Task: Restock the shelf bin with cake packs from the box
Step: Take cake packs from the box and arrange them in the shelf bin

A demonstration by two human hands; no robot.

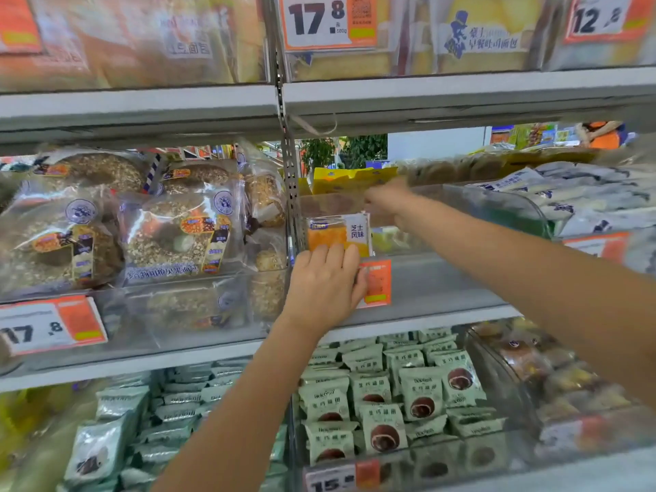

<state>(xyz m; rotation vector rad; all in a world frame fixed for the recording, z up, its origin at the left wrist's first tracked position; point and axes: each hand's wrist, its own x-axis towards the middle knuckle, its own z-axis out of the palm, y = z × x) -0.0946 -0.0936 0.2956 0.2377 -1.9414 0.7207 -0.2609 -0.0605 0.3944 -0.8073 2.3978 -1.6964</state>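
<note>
We are facing a shelf stacked in tiers, and the middle tier carries the clear bin that we are filling; its see-through front wall lets shoppers see the stock, which is likely why the packs are being stood face-out against it. To the left of the metal upright sit large bags of seeded bread rings, and on the tier below lie rows of pale green snack packs, all already full, so this middle bin looks like the one short of goods. Further back in the bin yellow packs stand in a row, probably pushed to the rear so that fresh ones go in front. The box we draw from is not in view. Our right hand reaches over the bin wall; it is blurred, so we cannot tell whether its fingers grip anything. Our left hand lies with straight fingers pressed flat against the front of the bin, just below one orange cake pack which stands upright just behind the wall; we judge the palm is steadying it so it does not tip. Just beside that hand hangs a small orange price tag.
</note>
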